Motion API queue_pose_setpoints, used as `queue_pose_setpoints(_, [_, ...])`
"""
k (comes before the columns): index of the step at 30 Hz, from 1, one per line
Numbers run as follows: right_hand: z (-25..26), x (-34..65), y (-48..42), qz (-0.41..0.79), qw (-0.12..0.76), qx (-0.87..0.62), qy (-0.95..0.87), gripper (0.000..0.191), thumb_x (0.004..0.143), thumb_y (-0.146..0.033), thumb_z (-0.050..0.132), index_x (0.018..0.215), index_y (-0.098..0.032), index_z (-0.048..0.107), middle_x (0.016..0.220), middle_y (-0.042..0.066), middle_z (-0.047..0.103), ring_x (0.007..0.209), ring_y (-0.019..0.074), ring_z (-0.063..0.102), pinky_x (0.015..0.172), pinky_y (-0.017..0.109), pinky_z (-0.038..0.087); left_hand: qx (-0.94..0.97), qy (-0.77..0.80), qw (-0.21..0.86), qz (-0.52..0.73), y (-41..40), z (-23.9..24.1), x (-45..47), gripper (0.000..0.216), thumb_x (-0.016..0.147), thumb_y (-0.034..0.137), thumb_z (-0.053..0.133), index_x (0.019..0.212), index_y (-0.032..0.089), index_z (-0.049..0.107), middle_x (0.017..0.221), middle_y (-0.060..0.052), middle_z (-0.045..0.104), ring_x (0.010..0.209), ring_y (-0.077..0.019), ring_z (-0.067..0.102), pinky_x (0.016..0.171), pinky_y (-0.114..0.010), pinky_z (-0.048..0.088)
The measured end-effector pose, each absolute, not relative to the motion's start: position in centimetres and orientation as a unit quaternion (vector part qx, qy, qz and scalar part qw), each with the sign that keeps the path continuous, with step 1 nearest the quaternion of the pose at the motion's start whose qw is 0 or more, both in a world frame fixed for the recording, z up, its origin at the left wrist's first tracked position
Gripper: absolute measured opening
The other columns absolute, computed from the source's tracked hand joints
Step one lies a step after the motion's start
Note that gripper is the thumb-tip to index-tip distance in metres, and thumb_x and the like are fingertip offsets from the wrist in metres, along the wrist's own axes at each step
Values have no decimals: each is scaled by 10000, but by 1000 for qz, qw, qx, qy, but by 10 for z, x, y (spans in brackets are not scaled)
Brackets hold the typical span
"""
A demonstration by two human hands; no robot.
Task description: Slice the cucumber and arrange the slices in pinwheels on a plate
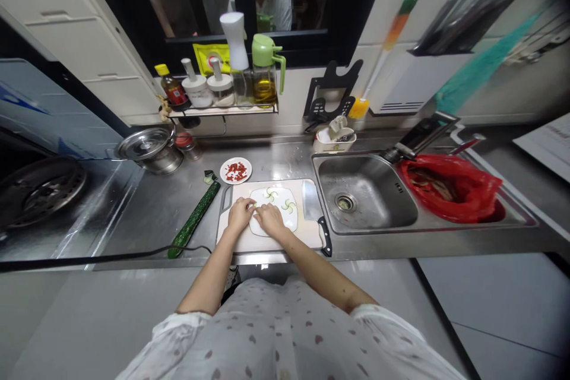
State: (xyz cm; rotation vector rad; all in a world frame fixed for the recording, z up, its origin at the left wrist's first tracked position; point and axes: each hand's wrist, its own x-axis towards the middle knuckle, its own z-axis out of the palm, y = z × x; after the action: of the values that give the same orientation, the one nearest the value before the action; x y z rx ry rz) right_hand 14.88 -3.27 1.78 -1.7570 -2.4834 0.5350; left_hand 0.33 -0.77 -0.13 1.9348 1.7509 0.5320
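Observation:
A white plate (291,221) lies on a pale cutting board (307,237) at the counter's front. Thin cucumber slices (288,206) are laid out in small fans on the plate. My left hand (240,214) rests at the plate's left edge with its fingers curled. My right hand (269,217) is over the plate's near part, fingers bent and close to my left fingertips. What the fingertips pinch, if anything, is too small to see. A cleaver (313,204) with a black handle lies flat on the board's right side.
A long cucumber (194,219) lies left of the board, cut ends beside it. A small dish of red chilli pieces (236,170) sits behind. Right: a steel sink (365,199) and a red bag (449,186). A lidded pot (151,149), condiment shelf (222,108) and black cord (102,257) are nearby.

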Motion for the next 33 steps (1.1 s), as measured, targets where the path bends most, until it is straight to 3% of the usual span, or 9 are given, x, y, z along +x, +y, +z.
queue_pose_setpoints(33, [22, 153, -31, 177, 20, -560, -809, 324, 972, -279, 429, 1204, -183, 634, 1099, 124, 654, 1091, 254, 509, 898, 349, 337, 697, 644, 235, 210, -9, -1, 4, 222, 834, 254, 585, 1005, 213, 721, 846, -50, 616, 793, -170, 577, 745, -264, 434])
